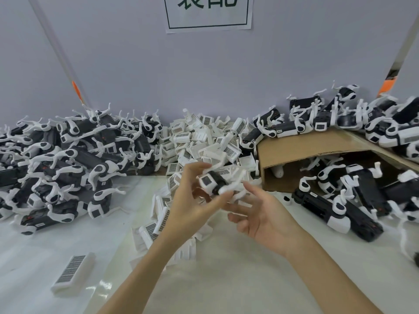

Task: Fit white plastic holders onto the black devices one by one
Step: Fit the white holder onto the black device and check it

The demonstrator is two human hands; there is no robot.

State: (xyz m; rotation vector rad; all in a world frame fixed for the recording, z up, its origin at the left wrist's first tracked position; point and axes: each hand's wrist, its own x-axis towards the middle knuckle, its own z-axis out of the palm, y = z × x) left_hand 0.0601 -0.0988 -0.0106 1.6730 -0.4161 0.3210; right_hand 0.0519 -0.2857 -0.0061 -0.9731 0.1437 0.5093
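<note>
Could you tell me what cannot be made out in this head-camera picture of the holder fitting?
- Black device in the left hand: motion blur hides whether its white holder is fully seated.
- Right hand: fingertips blurred; contact with the device unclear.
- Wall sign: top cut off by the frame edge.
- Cardboard box: its flap hides the inside's back part.
- Lone holder: label print too small to read.

Setting: assembly workstation in a factory or small production shop. Evidence: white worktable (226,279) against a plain grey partition wall (226,75); printed paper sign (208,12) with Chinese characters taped to it. Bulk stock heaped loose: pile of black devices (63,159) at left, mound of white plastic holders (204,141) in the middle, more devices spilling around a cardboard box (306,146) at right.
</note>
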